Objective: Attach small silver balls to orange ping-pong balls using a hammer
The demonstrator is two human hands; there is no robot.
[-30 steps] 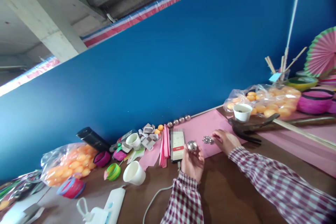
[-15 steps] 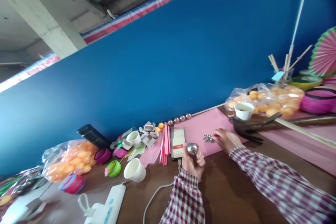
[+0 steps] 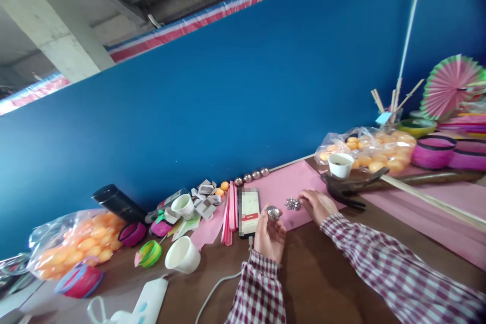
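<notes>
My left hand [image 3: 270,237] is turned palm up beside the phone, with its fingers curled round a shiny silver ball [image 3: 273,213]. To its right, my right hand [image 3: 318,205] reaches over the pink paper [image 3: 307,177]. Its fingertips are pinched together at the edge of a small cluster of silver beads [image 3: 292,204]; whether a single bead is between them is too small to tell. Several larger silver balls [image 3: 256,175] stand in a row at the back edge of the table. The phone [image 3: 249,212] lies left of my left hand, a cable at its lower end.
A hammer [image 3: 343,190] and a white cup [image 3: 340,165] are right of the paper. Behind them lies a bag of orange balls [image 3: 379,149]. On the left are another white cup [image 3: 183,255], a power strip [image 3: 150,299], a black bottle [image 3: 117,202] and a second ball bag [image 3: 76,243].
The view has shifted and turned slightly to the right. My left hand still holds the silver ball, its fingers a little more closed; my right hand remains at the bead cluster.
</notes>
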